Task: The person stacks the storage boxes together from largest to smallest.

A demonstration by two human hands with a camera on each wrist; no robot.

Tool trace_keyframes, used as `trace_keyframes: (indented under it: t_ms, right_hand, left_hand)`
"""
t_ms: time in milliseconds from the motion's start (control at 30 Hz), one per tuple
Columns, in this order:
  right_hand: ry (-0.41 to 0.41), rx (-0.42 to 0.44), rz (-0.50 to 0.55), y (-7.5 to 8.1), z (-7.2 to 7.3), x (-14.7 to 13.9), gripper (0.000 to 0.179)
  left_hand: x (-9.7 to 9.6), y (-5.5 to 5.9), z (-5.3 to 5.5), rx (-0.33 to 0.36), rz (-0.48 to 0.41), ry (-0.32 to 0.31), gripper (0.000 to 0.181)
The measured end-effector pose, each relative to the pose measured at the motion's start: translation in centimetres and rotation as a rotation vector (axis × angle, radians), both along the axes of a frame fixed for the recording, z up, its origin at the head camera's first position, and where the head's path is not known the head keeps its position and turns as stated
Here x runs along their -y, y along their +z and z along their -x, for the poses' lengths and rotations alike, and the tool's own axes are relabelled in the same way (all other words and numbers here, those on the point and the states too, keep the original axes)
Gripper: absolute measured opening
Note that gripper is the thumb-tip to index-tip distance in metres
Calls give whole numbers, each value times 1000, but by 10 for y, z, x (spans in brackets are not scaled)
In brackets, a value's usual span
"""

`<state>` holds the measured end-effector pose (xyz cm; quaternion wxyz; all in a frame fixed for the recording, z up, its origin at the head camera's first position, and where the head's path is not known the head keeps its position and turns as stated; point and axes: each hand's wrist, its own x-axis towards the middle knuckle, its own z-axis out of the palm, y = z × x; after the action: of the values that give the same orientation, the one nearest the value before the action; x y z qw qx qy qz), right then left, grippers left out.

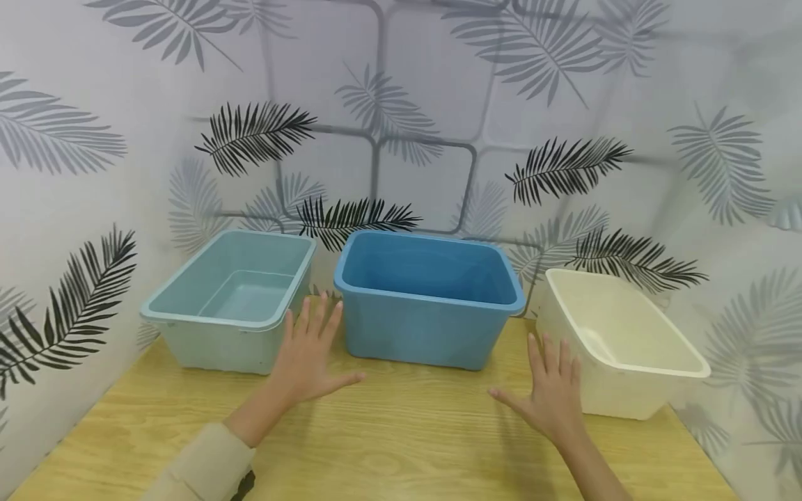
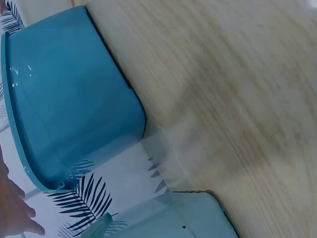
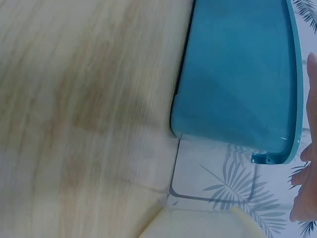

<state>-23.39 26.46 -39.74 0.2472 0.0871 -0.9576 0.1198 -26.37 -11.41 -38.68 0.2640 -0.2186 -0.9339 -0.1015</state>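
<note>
Tub (image 1: 413, 330), blue: probably light, stiff, slick; hold by rim (image 1: 432, 298). Left hand (image 1: 305, 358), right hand (image 1: 554, 393) before it, fingers (image 1: 332, 325) apart.

The table (image 1: 401, 438) is wood-grained; it bears three tubs (image 1: 426, 330).

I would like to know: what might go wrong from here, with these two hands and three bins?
The left hand appears close to the left bin, so reaching forward might knock its rim.
The right hand is spread beside the right bin, which stands near the right edge of the table; an outward push might slide it past that edge.
</note>
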Motion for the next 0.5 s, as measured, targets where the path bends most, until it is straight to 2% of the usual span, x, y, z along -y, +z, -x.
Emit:
trace_keyframes:
  t_ms: [167,367,500]
  right_hand:
    - [24,-25,30,6,9,-2,110]
    - [34,-3,50,15,21,-5,107]
    - [29,-4,57,19,28,-8,105]
  left_hand:
    - [-1,9,10,22,-33,13,118]
    - [-2,19,21,124,-88,23,116]
    - [-3,24,28,156,-91,26,113]
